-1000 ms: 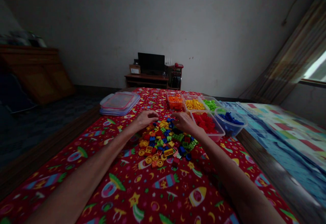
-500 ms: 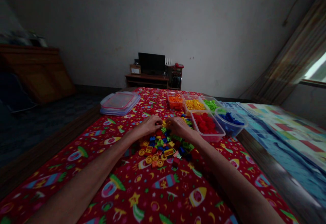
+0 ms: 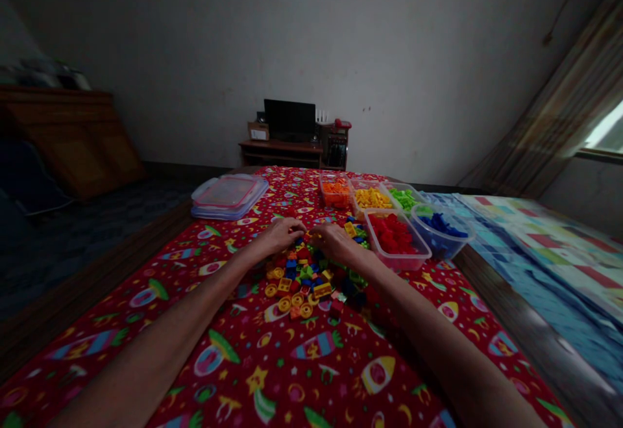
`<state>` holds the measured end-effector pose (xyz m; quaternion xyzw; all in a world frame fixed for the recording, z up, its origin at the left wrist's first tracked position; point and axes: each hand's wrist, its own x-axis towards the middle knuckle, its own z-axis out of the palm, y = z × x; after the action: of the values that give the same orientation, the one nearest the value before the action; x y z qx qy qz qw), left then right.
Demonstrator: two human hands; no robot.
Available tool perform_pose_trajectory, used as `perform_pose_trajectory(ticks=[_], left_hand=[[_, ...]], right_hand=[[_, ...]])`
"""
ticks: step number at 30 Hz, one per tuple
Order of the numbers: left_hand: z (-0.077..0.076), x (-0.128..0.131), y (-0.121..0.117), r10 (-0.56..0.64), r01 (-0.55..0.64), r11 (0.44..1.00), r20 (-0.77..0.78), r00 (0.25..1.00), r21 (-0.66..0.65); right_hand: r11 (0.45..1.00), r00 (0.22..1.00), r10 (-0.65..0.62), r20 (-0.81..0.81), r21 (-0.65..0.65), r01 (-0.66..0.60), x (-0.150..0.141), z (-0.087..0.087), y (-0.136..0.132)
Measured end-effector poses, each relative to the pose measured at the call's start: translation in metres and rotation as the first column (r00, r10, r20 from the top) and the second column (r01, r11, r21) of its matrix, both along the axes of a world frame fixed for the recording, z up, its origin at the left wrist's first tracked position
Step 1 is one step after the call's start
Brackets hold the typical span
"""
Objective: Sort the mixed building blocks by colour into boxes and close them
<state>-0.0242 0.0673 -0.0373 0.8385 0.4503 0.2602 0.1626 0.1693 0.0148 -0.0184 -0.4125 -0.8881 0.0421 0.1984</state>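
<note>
A mixed pile of toy building bricks [image 3: 304,275] in yellow, blue, green, red and orange lies on a red patterned cloth [image 3: 204,350]. At the pile's far edge, my left hand [image 3: 282,234] is closed, fingers curled toward the thumb. Whatever it may hold is too small to name. My right hand [image 3: 335,243] is close beside it, fingers bent down among the bricks and drawn together; its fingertips are partly hidden, with a bit of yellow by them. Several round yellow wheel-like pieces [image 3: 284,304] lie at the near edge of the pile.
Sorted pieces fill clear tubs at the right: orange [image 3: 335,204], yellow [image 3: 357,210], green [image 3: 413,194], red [image 3: 403,262] and a round blue one [image 3: 455,246]. Stacked plastic lids [image 3: 228,195] lie at the back left. A bed [image 3: 549,265] adjoins the table's right side.
Both hands have shifted slightly left, staying at the far edge of the pile. A yellow brick near the red tub shows more clearly now. The tubs and lids have not moved.
</note>
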Motion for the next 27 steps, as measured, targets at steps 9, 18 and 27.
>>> perform_pose_trajectory(ticks=[9, 18, 27], left_hand=[[0.005, -0.031, 0.007, -0.066, 0.082, 0.980, 0.091, 0.994, -0.180], [0.010, -0.035, 0.002, -0.004, -0.036, 0.934, -0.112, 0.994, -0.355], [0.028, -0.017, -0.008, 0.015, 0.040, 0.952, 0.176, 0.984, -0.304]], right_hand=[[0.983, 0.928, -0.153, -0.339, -0.145, 0.109, 0.013, 0.007, 0.012], [0.881, 0.644, -0.249, -0.723, -0.446, -0.160, 0.008, 0.013, 0.011], [0.813, 0.513, -0.338, -0.789, -0.519, -0.262, 0.008, 0.012, 0.009]])
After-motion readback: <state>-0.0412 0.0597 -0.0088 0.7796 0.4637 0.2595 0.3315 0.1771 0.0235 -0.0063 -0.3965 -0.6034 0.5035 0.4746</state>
